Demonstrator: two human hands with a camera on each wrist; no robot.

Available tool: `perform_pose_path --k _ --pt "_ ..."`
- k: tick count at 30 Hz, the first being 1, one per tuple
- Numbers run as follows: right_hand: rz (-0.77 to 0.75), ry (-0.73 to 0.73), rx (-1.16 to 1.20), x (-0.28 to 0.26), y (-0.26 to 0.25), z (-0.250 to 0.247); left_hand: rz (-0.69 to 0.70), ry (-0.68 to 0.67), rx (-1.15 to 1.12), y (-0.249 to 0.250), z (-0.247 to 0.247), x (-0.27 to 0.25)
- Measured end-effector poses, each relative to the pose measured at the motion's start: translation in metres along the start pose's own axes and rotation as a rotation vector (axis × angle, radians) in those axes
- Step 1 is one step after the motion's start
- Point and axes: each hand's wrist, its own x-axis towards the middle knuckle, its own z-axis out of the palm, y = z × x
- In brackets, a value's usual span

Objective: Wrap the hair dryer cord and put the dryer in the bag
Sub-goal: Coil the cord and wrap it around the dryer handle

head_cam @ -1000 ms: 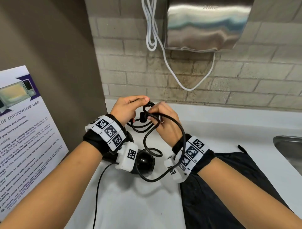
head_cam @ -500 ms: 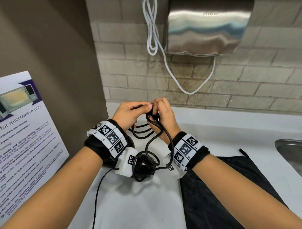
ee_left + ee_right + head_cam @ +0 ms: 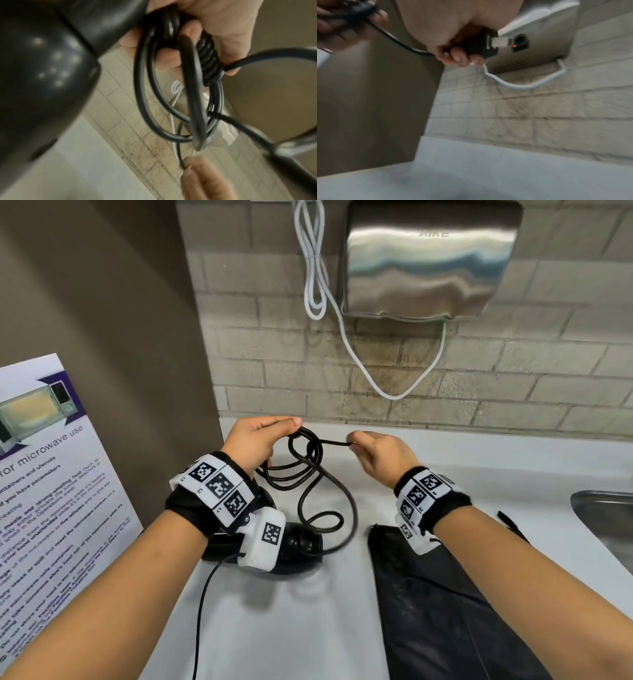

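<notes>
My left hand (image 3: 274, 436) grips a bundle of black cord loops (image 3: 301, 470) above the white counter (image 3: 274, 628); its fingers (image 3: 221, 31) curl round the coils (image 3: 173, 86). My right hand (image 3: 363, 445) is a little to the right and pinches the cord's end, with the plug (image 3: 488, 43) in its fist (image 3: 453, 54). A short stretch of cord (image 3: 334, 442) runs taut between the hands. The black hair dryer (image 3: 301, 542) sits under my left wrist, close to that camera (image 3: 42, 65). The black bag (image 3: 431, 604) lies flat on the counter under my right forearm.
A steel hand dryer (image 3: 428, 261) hangs on the tiled wall with a white cable (image 3: 346, 344) looping beneath it. A sink edge (image 3: 606, 518) is at the far right. A microwave poster (image 3: 44, 474) leans against the brown side panel at left.
My right hand has moved right, away from the left, drawing the cord's end out taut. The left hand keeps hold of the coils.
</notes>
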Motion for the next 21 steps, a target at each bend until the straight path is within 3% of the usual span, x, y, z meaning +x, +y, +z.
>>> perform_pose_path --k 5,7,8,11,14,17,21 --pt "0.624 -0.323 -0.081 -0.004 0.044 0.009 -0.009 0.008 -0.032 0.001 0.002 -0.001" --pt "0.733 -0.498 -0.090 -0.002 0.040 0.016 -0.012 0.010 -0.051 0.001 0.005 0.000" --pt "0.760 -0.494 -0.026 0.000 0.035 0.020 -0.014 0.011 -0.060 0.001 0.006 0.000" --pt "0.635 -0.289 0.467 0.010 0.007 0.025 -0.009 0.011 -0.049 0.001 0.007 0.000" --pt "0.455 -0.462 0.876 0.020 -0.029 0.015 0.003 0.027 -0.024 0.000 0.006 0.002" --pt "0.323 -0.566 1.066 0.027 -0.046 0.005 0.001 0.059 -0.029 -0.001 0.001 0.004" --pt "0.280 -0.562 1.049 0.028 -0.048 0.006 0.006 0.050 -0.022 -0.002 0.001 0.003"
